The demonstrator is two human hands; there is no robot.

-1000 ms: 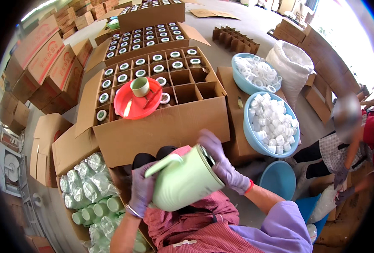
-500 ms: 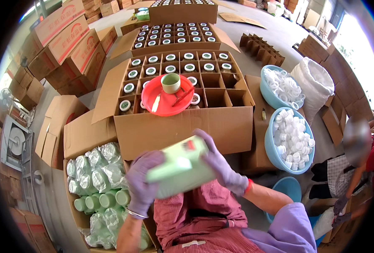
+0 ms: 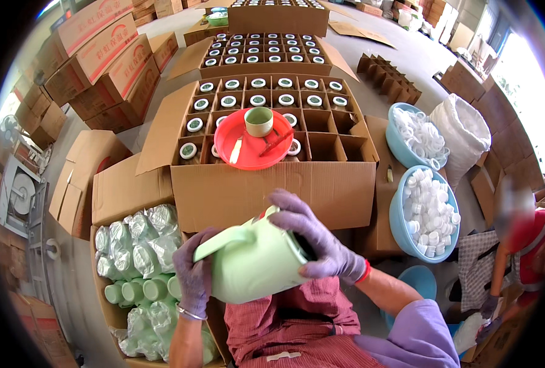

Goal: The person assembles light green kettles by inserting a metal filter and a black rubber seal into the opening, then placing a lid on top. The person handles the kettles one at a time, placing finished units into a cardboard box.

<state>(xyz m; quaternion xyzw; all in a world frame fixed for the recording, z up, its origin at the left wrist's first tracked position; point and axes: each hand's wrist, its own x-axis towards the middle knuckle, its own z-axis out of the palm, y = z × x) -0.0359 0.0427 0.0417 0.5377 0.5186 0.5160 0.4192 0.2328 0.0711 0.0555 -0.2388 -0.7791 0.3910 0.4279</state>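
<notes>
As the pale-green jug looks light but slick, left grip and right grip sensibly clasp opposite ends.

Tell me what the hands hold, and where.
A pale green jug: left hand at one end, beside the handle; right hand at the dark open end.

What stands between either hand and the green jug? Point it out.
Nothing visible except the purple-grey gloves: the left hand holds the left end of the green jug, the right hand its right end, by the dark opening.
</notes>
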